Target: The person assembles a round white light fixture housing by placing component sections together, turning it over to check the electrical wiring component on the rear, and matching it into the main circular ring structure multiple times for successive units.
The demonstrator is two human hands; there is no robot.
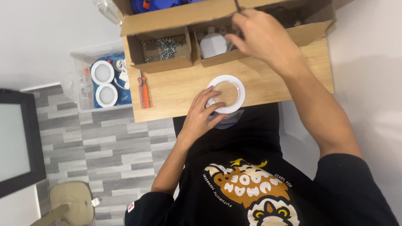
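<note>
The wooden worktop [176, 94] sits against a plain white wall [42, 33]. At seven o'clock the floor [109, 146] has grey striped tiles. A dark-framed panel [16, 138] stands at nine o'clock.

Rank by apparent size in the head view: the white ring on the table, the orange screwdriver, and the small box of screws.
1. Box of screws, largest.
2. White ring under the left hand; slightly smaller, and nearly the same distance from the camera.
3. Screwdriver, long but thin, smallest.

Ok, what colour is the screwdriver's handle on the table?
Orange, with a dark tip end: the screwdriver lies on the wooden table, clearest in the head view.
</note>
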